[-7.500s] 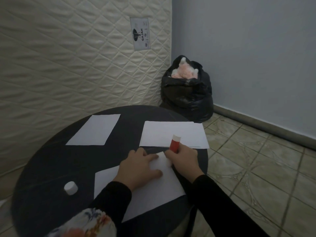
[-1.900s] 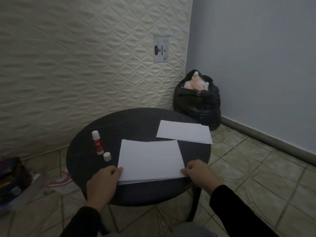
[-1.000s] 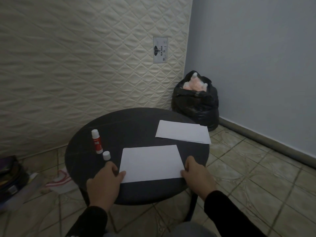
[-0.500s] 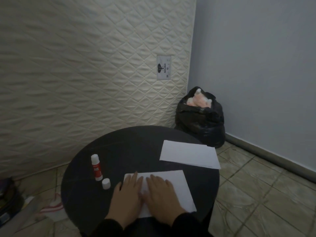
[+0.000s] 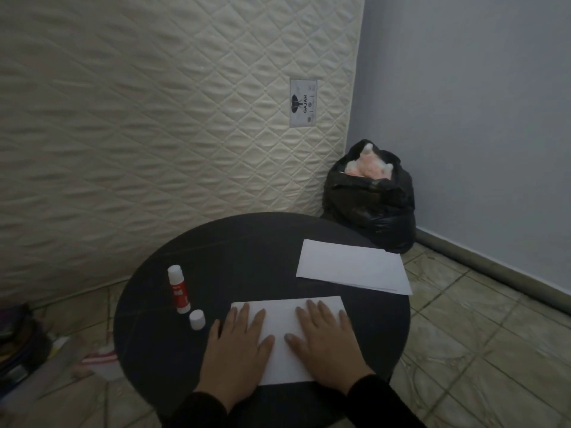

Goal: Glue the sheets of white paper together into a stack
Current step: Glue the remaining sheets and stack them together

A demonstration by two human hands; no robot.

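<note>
Both hands, left [image 5: 236, 342] and right [image 5: 324, 341], lie flat with fingers straight on the glued sheets [image 5: 285, 310] at the table's [image 5: 247, 242] near edge; pressing outward from the middle should bond them evenly.

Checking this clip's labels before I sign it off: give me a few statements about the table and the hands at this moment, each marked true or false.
1. Both hands lie flat on the near paper stack. True: left hand and right hand press it with straight fingers.
2. The glue stick is held in the right hand. False: it stands upright on the round table, left of the stack.
3. The glue cap is off, beside the stick. True.
4. The far sheets are under the left hand. False: they lie untouched near the table's far right edge.
</note>
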